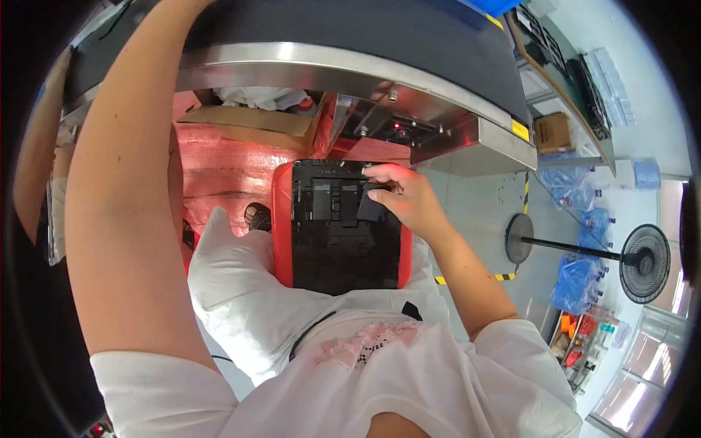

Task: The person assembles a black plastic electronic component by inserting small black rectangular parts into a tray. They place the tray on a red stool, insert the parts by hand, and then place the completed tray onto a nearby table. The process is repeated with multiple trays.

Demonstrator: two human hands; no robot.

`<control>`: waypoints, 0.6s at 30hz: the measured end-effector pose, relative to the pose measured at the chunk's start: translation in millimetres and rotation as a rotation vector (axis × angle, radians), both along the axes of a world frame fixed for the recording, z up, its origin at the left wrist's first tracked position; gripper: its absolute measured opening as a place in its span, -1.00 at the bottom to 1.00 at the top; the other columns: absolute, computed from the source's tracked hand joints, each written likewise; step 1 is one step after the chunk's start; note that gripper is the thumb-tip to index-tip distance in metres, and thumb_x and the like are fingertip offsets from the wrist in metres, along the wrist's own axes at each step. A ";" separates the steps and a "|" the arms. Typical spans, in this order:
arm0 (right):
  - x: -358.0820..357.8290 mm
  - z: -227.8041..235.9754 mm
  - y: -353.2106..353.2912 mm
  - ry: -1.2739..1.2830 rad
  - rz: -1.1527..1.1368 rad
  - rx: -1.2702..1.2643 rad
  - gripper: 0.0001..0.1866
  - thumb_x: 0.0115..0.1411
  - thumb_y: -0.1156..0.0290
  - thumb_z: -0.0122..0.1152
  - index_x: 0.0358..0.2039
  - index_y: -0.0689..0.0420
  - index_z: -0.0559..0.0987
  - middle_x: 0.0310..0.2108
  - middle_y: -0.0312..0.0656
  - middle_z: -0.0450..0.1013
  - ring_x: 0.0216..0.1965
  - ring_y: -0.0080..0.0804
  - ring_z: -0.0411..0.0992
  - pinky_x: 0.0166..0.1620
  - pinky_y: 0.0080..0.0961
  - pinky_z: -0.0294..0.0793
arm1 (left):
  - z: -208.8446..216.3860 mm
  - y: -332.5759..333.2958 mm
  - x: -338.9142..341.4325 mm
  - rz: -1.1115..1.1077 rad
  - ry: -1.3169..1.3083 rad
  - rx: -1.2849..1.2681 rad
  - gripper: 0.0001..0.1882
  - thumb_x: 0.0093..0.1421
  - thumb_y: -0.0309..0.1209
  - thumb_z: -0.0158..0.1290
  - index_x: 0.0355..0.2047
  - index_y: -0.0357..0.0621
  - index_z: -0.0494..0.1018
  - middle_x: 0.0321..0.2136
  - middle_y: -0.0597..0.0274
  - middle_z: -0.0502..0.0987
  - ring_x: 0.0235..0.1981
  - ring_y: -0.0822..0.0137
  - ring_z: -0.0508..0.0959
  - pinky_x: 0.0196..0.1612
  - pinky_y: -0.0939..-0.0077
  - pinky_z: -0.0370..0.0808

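Black plastic is filling the middle of my view: a flat, almost square black tray with sunken slots (314,263) is sitting between the person's white trouser legs (234,281). A bright red plastic thing with rounded sides (282,219) is peeking out left and right of it, so I am guessing it is propping the tray up near the belly, where reaching in is easy.

The right hand (416,204) is making a narrow pinch and seems to be holding a small, flat, dark grey rectangle (370,207) over the tray's upper right part. That piece is leaning a little, maybe because the thumb is pressing on one end. Another flat dark grey rectangle (321,201) is lying straight in a slot to its left. The left arm (124,190) is stretching up past the top of the picture, so I cannot tell what the left hand is doing.

For edges, the long dark surface with a shiny steel rim (365,44) is running across above the tray. A steel box (478,142) is hanging below it, near the fingers. Sideways, pale floor (467,212) is giving the right elbow more room.
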State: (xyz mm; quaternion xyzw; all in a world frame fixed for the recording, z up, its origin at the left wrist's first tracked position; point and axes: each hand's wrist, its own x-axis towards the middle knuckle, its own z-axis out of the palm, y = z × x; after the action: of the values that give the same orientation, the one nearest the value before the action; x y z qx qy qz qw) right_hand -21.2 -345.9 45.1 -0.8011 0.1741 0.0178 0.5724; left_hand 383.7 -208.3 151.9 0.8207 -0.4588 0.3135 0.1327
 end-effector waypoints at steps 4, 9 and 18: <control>-16.5 -68.4 -30.5 0.019 0.015 -0.062 -0.68 -0.02 0.57 0.21 -0.19 0.26 0.52 -0.27 -0.23 0.50 -0.27 -0.56 0.41 -0.19 -0.59 0.38 | 15.2 -28.7 -3.8 0.183 0.489 0.370 -0.55 0.15 -0.38 -0.12 0.08 -0.15 0.29 0.08 -0.11 0.29 0.13 0.01 0.27 0.18 0.29 0.18; -13.9 -94.7 -42.4 -0.098 0.096 -0.502 -0.65 -0.15 0.45 0.29 -0.24 0.04 0.58 -0.32 -0.20 0.46 -0.15 -0.20 0.36 0.02 -0.21 0.26 | 65.9 -38.1 -62.6 0.135 0.522 0.588 -0.32 0.11 -0.03 -0.01 0.13 -0.23 0.22 0.07 -0.07 0.33 0.11 0.06 0.31 0.18 0.35 0.17; -52.2 -70.7 -2.9 -0.043 0.144 -0.873 -0.55 0.02 0.30 0.19 -0.04 0.08 0.42 -0.01 -0.18 0.31 0.05 -0.22 0.25 0.11 -0.17 0.17 | 71.2 -43.4 -107.8 0.112 0.565 0.385 -0.26 -0.04 -0.10 0.19 0.06 -0.33 0.29 0.00 -0.12 0.38 0.04 0.07 0.37 0.07 0.34 0.30</control>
State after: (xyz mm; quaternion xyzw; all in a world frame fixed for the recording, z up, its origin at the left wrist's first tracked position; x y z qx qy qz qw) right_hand -73.4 -348.7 -25.6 -0.9781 0.0968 -0.0342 0.1812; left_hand 276.0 -251.6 223.1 0.9091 -0.4088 -0.0115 0.0798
